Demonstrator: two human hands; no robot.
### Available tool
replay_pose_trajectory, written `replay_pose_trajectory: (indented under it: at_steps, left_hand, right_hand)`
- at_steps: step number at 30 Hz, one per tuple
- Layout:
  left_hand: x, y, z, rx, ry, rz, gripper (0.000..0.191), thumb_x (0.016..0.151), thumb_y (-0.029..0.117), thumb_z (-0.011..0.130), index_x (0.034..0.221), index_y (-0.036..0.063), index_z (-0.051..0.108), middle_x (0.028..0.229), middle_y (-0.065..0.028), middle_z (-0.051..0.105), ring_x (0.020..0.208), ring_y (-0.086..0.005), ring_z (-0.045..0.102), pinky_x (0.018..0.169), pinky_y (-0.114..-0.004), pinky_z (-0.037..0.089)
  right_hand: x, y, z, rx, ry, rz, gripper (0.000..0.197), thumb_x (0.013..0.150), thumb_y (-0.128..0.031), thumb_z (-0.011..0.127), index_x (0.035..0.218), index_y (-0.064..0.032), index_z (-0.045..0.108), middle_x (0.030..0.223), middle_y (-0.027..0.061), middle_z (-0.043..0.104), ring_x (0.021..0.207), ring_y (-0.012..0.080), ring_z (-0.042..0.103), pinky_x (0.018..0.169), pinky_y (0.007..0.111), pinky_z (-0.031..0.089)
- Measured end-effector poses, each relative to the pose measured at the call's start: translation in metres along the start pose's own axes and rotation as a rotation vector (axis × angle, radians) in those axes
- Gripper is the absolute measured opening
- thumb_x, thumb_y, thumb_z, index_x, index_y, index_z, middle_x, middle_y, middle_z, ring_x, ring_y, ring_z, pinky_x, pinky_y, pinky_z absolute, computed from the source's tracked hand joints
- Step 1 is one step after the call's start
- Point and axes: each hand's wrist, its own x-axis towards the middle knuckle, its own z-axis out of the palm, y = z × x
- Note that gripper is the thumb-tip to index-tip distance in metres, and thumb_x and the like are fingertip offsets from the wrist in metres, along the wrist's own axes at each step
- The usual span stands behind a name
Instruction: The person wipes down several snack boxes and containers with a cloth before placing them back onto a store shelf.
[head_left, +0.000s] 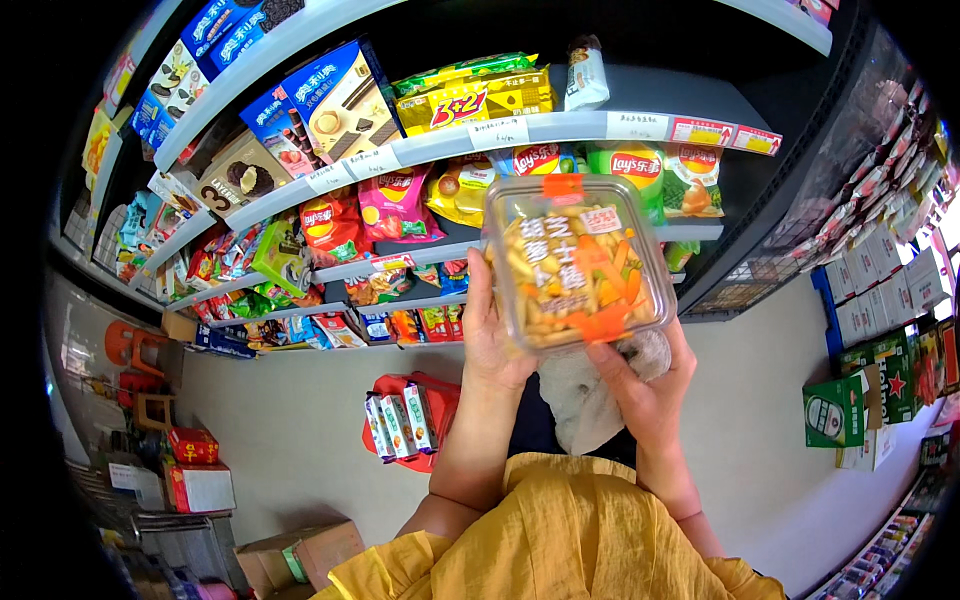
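A clear plastic box of snack sticks (551, 281) with orange tape tabs is raised in front of me, its printed lid facing up. My left hand (491, 337) supports its left side and lower corner. At the lower right, my right hand (652, 382) grips the box with the thumb near the front tape. That same hand also has a grey-white cloth (581, 397) hanging from it below the box. Part of each hand's fingers is hidden behind the box. Beyond it, Lay's chip bags (394, 202) stand on a shelf.
Shelf edges (427, 150) with price tags curve ahead, holding biscuit boxes (341, 101) and yellow biscuit packs (476, 101). On the floor, a red stool (442, 397) bears several narrow snack packs (397, 424). Cardboard boxes (307, 555) lie behind left; beer cartons (836, 412) stand right.
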Motion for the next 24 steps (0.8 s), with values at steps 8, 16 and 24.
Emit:
replay_pose_trajectory:
  at_steps: [8, 16, 24]
  left_hand:
    - [-0.005, -0.002, -0.032, -0.101, -0.053, 0.027, 0.065, 0.091, 0.052, 0.038, 0.137, 0.0069, 0.032, 0.134, -0.0159, 0.041, 0.119, -0.0305, 0.046, 0.097, -0.048, 0.04]
    - [-0.014, -0.002, -0.045, -0.134, -0.055, -0.014, 0.064, 0.091, 0.051, 0.039, 0.136, 0.0064, 0.032, 0.133, -0.0162, 0.043, 0.117, -0.0309, 0.048, 0.095, -0.048, 0.042]
    - [-0.007, 0.0, -0.022, 0.055, -0.127, 0.06, 0.065, 0.092, 0.052, 0.036, 0.136, 0.0055, 0.031, 0.133, -0.0144, 0.043, 0.118, -0.0283, 0.047, 0.098, -0.045, 0.04]
  right_hand:
    - [-0.001, 0.002, 0.001, -0.112, 0.0, -0.231, 0.05, 0.062, -0.003, 0.076, 0.107, 0.0017, 0.056, 0.103, 0.0123, 0.06, 0.091, 0.0254, 0.058, 0.08, 0.031, 0.046]
    - [-0.006, 0.005, 0.002, -0.179, -0.022, -0.291, 0.062, 0.055, -0.001, 0.075, 0.113, 0.0022, 0.054, 0.105, 0.0154, 0.059, 0.093, 0.028, 0.058, 0.08, 0.033, 0.047]
    - [-0.007, 0.009, 0.003, 0.023, 0.039, -0.111, 0.049, 0.065, -0.004, 0.077, 0.109, 0.0034, 0.056, 0.1, 0.0094, 0.062, 0.085, 0.0156, 0.058, 0.078, 0.028, 0.046]
